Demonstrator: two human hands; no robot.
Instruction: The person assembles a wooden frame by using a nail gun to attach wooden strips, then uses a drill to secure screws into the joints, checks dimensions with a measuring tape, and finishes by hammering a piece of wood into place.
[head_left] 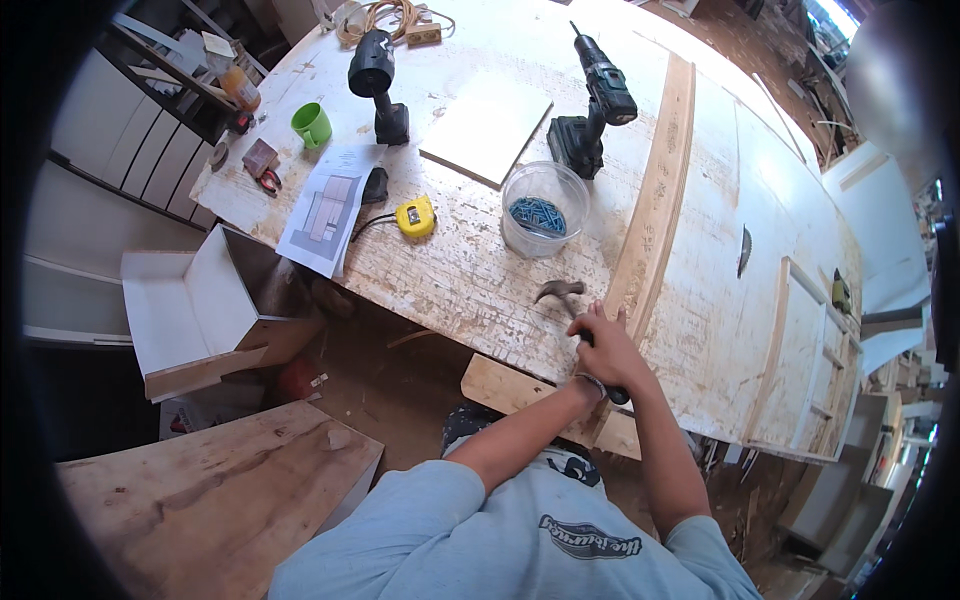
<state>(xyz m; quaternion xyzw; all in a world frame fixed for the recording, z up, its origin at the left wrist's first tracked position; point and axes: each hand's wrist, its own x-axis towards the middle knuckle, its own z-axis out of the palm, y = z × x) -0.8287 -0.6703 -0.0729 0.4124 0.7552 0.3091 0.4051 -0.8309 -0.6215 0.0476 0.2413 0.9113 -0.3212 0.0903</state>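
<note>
My right hand (pixel 612 352) is wrapped round the dark handle of a claw hammer (pixel 560 289), near the table's front edge. The hammer's metal head points left, and its handle end shows below the hand. My left forearm (pixel 535 422) reaches across to the same spot, with a band at the wrist. My left hand is mostly hidden behind the right one, so its grip does not show. Both hands are over the near end of a long wooden strip (pixel 655 200). A clear tub (pixel 513 236) of blue screws or plugs stands just beyond the hammer.
On the worn white table (pixel 450 290) are a yellow tape measure (pixel 415 216), printed sheet (pixel 325 215), green cup (pixel 311 125), white panel (pixel 480 125) and two cordless power tools, one a drill (pixel 605 85). A frame (pixel 775 345) lies right. White box (pixel 200 310) and board (pixel 220 490) stand left.
</note>
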